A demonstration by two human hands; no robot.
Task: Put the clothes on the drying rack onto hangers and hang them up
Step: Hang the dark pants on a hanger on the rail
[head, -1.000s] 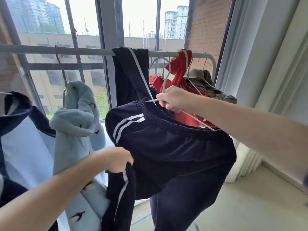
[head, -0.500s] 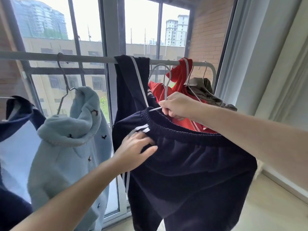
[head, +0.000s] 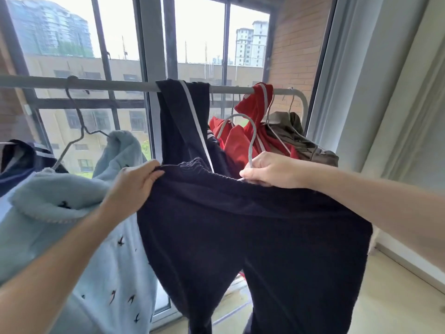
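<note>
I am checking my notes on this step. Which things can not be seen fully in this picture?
All head view.
Hanger: only its hook shows; navy trousers and the right hand cover the rest.
Trouser legs: cut off by the bottom edge.
Dark garment at far left: cut by the left edge, partly behind the light blue hoodie.

The one view comes from the person's head, wide-angled and close, looking forward and slightly down past both forearms at the rack rail (head: 96, 84) and window (head: 197, 32) behind.
</note>
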